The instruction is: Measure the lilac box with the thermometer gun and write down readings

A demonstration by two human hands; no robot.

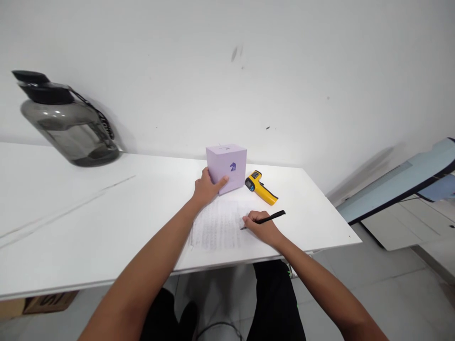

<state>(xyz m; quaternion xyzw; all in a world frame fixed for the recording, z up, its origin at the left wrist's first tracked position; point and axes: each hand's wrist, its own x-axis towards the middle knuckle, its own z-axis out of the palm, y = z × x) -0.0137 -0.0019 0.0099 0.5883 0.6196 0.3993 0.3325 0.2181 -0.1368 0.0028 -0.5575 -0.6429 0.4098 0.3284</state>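
Note:
My left hand grips the lower left side of a pale purple box with a dark emblem on its front. The box stands upright on the white table behind a sheet of paper, which is covered in blurred rows of marks. Between the fingers of my right hand is a black pen, its tip at the paper's right part. A yellow infrared thermometer gun lies just right of the box, beyond my right hand.
A large grey water bottle with a black lid stands at the table's left rear. The white wall rises behind the table. Right of the table's edge is a light blue panel. Underneath at left sits a cardboard box.

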